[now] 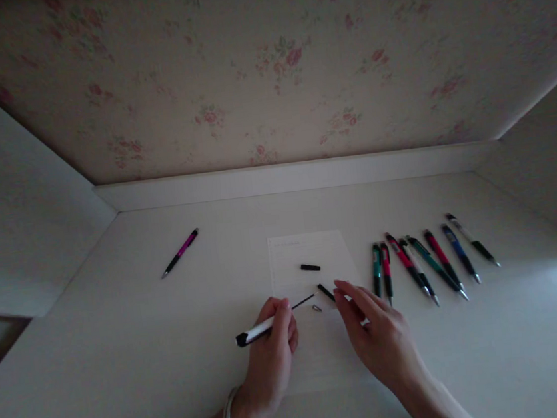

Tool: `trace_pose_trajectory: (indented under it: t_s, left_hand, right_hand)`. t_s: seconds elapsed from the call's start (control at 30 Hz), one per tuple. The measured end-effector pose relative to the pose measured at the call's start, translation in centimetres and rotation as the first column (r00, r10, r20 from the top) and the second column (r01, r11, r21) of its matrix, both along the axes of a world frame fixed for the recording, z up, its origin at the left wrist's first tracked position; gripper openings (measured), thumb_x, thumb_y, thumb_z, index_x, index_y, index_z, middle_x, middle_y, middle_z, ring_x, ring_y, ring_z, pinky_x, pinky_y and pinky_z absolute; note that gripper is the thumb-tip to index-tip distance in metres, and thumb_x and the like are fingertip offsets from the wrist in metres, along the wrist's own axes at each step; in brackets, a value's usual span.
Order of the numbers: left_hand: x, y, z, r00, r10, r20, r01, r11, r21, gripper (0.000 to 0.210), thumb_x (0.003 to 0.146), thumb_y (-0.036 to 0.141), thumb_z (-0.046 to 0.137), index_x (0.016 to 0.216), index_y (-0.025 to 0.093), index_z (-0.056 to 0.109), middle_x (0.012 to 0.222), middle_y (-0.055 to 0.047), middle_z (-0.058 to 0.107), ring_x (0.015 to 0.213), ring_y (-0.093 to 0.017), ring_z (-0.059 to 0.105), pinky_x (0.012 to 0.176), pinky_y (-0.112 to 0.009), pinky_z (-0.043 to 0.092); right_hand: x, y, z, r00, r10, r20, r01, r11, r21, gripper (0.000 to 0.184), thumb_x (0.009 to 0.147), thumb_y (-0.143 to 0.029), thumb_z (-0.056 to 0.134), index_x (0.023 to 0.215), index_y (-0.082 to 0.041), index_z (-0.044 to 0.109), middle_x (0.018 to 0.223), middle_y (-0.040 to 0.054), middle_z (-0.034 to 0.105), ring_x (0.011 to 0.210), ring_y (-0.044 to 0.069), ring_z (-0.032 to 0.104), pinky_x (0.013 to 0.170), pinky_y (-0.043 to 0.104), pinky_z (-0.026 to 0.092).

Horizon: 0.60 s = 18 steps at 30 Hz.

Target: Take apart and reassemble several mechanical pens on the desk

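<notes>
My left hand (272,344) is closed around the white barrel of a pen (257,332) with a black end. A thin dark refill (303,301) sticks out of the barrel toward the right. My right hand (375,325) pinches the near end of a dark tube-like pen part (326,292), just right of the refill's tip. Between the hands lies a small silver pen tip (316,308). Farther back, a black rubber grip (310,267) rests on a sheet of paper (284,262).
Several pens in teal, red, white and blue, among them a blue pen (459,252), lie in a row at the right. A purple pen (180,254) is at the left. White side panels and a floral wall (255,91) enclose the white desk (122,334).
</notes>
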State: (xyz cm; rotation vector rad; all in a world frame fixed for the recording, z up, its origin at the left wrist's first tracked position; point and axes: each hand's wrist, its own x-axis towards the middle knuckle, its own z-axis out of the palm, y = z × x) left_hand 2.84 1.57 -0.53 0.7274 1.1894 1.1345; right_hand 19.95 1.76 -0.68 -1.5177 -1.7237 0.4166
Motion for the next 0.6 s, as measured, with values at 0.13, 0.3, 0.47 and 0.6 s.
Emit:
trace_pose_trajectory:
  t_s: [0.13,0.3,0.47,0.6]
  left_hand:
    - [-0.1,-0.1,-0.1,0.997,-0.038,-0.061,0.040,0.999,0.029,0.039,0.095,0.048,0.050,0.069,0.021,0.039,0.055,0.008,0.034,0.048,-0.008,0.030,0.045,-0.020,0.026]
    - [-0.2,-0.1,-0.1,0.994,-0.057,-0.089,0.062,0.997,0.050,0.039,0.095,0.049,0.049,0.069,0.021,0.040,0.055,0.008,0.036,0.049,-0.009,0.033,0.047,-0.021,0.028]
    - [-0.2,-0.1,0.2,0.992,-0.075,-0.097,0.078,0.996,0.030,0.042,0.094,0.053,0.049,0.068,0.021,0.040,0.055,0.008,0.034,0.049,-0.010,0.031,0.046,-0.022,0.027]
    - [-0.2,-0.1,-0.1,0.985,-0.106,-0.136,0.114,0.992,0.053,0.042,0.094,0.054,0.049,0.068,0.021,0.042,0.054,0.008,0.035,0.050,-0.011,0.031,0.048,-0.023,0.028]
  right_hand:
    - [-0.3,0.8,-0.4,0.983,0.046,0.175,-0.055,0.998,0.043,0.029,0.099,-0.024,0.045,0.112,-0.015,0.070,0.097,0.0120,0.074,0.087,0.024,0.071,0.075,0.036,0.060]
    - [-0.5,1.1,-0.5,0.975,0.060,0.216,-0.072,0.996,0.050,0.031,0.098,-0.024,0.045,0.115,-0.016,0.071,0.094,0.0119,0.073,0.080,0.022,0.071,0.069,0.034,0.059]
    - [-0.7,0.2,-0.2,0.996,0.039,0.077,-0.047,0.994,0.099,0.031,0.097,-0.025,0.050,0.123,-0.017,0.065,0.083,0.0082,0.074,0.065,0.018,0.069,0.065,0.030,0.058]
    - [-1.6,-0.8,0.6,0.961,0.275,-0.016,-0.274,0.961,0.033,0.037,0.098,-0.021,0.047,0.134,-0.019,0.056,0.096,0.0098,0.077,0.074,0.018,0.073,0.069,0.028,0.060]
